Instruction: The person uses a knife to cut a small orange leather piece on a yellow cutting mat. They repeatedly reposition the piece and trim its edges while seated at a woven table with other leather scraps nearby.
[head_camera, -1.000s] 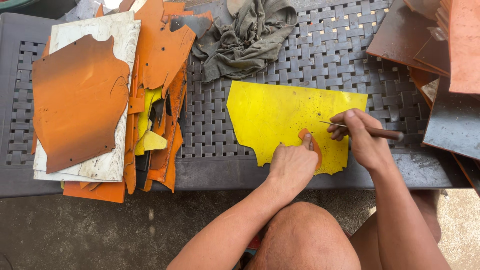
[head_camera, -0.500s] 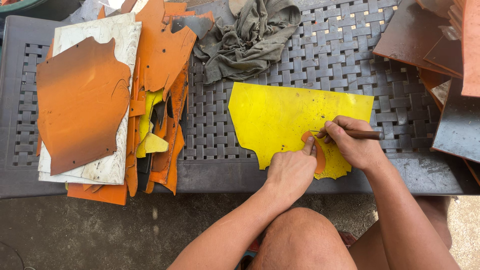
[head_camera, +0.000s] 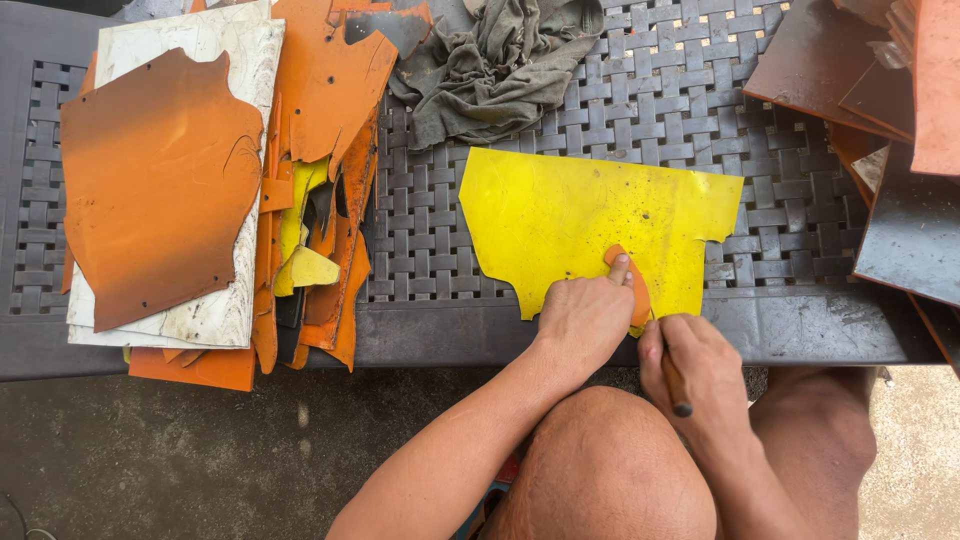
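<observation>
Left hand (head_camera: 583, 322) pressing small orange template (head_camera: 632, 290) flat on thin, floppy yellow sheet (head_camera: 590, 220) at desk (head_camera: 800, 335) six o'clock edge, right hand (head_camera: 700, 365) clenched around brown-handled tool (head_camera: 675, 385), best pinned near the cut.

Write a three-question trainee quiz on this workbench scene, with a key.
1. True or false: the left hand presses a small orange template piece onto the flat yellow sheet.
2. What does the right hand grip?
A. a brown-handled tool
B. a grey rag
C. a hammer
3. Which thing lies crumpled at the far edge of the dark woven plastic table?

Key: 1 true; 2 A; 3 the crumpled grey-green cloth.
</observation>
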